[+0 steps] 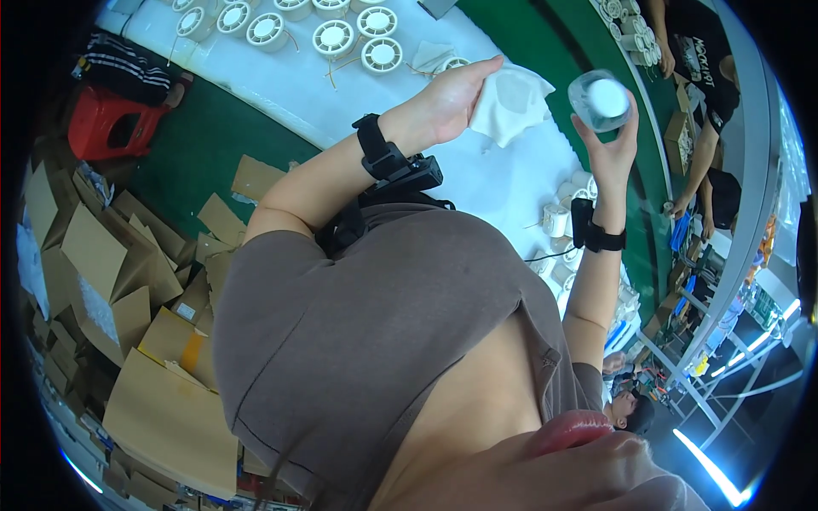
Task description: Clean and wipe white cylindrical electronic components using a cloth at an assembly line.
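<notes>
My left hand is closed on a white cloth, which hangs loosely from its fingers above the white table. To its right, my right hand grips a clear, rounded plastic piece with a white round centre. Thumb and fingers hold it by the sides. The two hands are apart, and the cloth does not touch the plastic piece. Past the left hand stand several round white slotted housings with thin wires. Another crumpled white cloth lies beside them.
The white table borders a green belt or surface. More white parts sit near my right forearm. Opened cardboard boxes pile up at the left, below a red stool. Other people work at the right.
</notes>
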Tool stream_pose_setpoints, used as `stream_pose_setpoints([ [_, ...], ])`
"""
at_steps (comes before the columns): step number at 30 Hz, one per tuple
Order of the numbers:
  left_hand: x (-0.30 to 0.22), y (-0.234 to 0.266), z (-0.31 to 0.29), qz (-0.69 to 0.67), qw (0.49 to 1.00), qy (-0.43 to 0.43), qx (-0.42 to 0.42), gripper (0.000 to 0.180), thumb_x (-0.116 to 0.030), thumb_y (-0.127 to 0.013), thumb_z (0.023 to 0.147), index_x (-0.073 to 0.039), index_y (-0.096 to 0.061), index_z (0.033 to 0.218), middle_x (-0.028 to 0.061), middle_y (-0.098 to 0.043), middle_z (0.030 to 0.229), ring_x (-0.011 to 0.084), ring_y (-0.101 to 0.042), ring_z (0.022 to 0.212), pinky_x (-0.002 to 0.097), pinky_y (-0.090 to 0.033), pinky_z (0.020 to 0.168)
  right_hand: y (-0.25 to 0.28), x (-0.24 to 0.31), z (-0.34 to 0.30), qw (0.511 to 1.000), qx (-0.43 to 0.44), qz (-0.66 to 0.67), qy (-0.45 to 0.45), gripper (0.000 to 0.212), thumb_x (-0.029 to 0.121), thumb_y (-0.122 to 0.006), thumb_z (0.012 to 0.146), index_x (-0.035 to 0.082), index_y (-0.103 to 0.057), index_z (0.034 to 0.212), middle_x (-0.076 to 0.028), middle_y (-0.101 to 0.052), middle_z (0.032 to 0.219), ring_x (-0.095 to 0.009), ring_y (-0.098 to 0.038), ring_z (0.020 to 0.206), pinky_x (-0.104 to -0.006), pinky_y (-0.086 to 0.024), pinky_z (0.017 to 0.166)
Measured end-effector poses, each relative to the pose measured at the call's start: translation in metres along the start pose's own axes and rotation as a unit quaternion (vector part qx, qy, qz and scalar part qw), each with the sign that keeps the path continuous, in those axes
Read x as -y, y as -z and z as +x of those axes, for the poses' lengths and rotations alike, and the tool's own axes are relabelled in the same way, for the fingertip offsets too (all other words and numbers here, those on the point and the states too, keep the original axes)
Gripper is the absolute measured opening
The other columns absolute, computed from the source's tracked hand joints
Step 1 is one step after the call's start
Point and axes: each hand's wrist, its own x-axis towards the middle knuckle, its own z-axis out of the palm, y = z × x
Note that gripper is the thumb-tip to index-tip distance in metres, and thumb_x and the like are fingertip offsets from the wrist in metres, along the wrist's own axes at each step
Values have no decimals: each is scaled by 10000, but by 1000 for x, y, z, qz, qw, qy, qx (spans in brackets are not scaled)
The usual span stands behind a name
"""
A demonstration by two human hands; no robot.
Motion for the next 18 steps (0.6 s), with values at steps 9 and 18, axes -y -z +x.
stream_pose_setpoints([
  [9,22,37,-10,43,995,-9,-86,366,-259,-335,871,6,-417,1110,79,-516,1054,154,-509,956,281,-393,831,-89,-18,51,854,-18,484,-190,659,69,-672,649,0,-285,1179,-146,-416,1137,-244,-421,1054,-335,-330,903],
  [18,22,42,-18,55,989,-92,-98,385,-264,-318,875,9,-390,1138,73,-495,1087,149,-491,981,282,-387,842,-145,-17,55,845,65,500,-177,681,32,-635,654,27,-216,1191,-106,-374,1153,-195,-395,1063,-287,-332,890],
])
